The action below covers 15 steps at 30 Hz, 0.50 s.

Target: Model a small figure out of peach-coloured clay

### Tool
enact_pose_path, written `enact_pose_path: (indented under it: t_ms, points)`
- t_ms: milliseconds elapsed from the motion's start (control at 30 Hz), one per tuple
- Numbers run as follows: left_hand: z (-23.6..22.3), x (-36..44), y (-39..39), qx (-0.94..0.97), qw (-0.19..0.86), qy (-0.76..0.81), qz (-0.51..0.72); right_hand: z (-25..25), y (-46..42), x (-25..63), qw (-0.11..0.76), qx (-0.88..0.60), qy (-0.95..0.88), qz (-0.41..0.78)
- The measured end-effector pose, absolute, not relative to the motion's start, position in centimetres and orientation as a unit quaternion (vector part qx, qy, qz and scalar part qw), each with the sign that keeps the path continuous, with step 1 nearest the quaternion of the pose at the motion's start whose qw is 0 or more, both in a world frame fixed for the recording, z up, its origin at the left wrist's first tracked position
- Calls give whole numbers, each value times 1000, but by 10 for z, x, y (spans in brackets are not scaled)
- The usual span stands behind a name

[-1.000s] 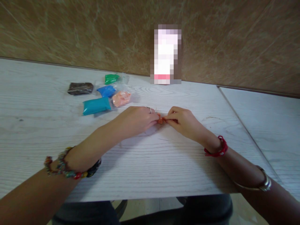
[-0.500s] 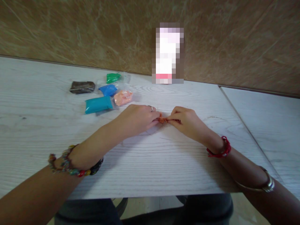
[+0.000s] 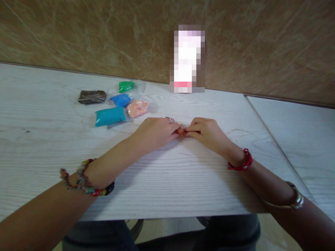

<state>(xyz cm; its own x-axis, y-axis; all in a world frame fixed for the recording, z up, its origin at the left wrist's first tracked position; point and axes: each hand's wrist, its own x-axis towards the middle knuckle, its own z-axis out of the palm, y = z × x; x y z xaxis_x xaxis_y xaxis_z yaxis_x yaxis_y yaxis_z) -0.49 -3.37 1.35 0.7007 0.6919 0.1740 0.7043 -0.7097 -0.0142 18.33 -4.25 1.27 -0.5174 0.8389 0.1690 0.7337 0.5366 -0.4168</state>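
Note:
Between my fingertips is a small orange lump of modelling clay (image 3: 181,131), mostly covered by the fingers. My left hand (image 3: 159,133), with a ring on one finger, is closed in a pinch on its left side. From the right, my right hand (image 3: 205,134) pinches the other side with thumb and forefinger. Both hands rest low over the white table (image 3: 167,184). Up and left of my left hand lie a bag of peach clay (image 3: 137,108) and a teal packet (image 3: 110,116).
Behind these are a blue clay bag (image 3: 120,100), a green clay bag (image 3: 126,86) and a brown packet (image 3: 92,97). A blurred-out bright upright object (image 3: 186,59) leans on the brown marbled wall (image 3: 78,38). A seam (image 3: 272,137) crosses the table at right.
The view has shifted slightly. Both hands keep their pinch on the orange clay; the right fingers have drawn a little nearer to the left ones.

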Motion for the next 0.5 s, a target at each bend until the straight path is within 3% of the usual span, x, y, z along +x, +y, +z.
enact_pose_path:
  t_ms: [300,500]
  points:
    - [15,-2,-34,-917,18,-393,-62,13,-43,180,154,-473,-858,131]
    - [17,-3,-34,-914,-6,-401,-60,12,-40,187,186,-457,-859,135]
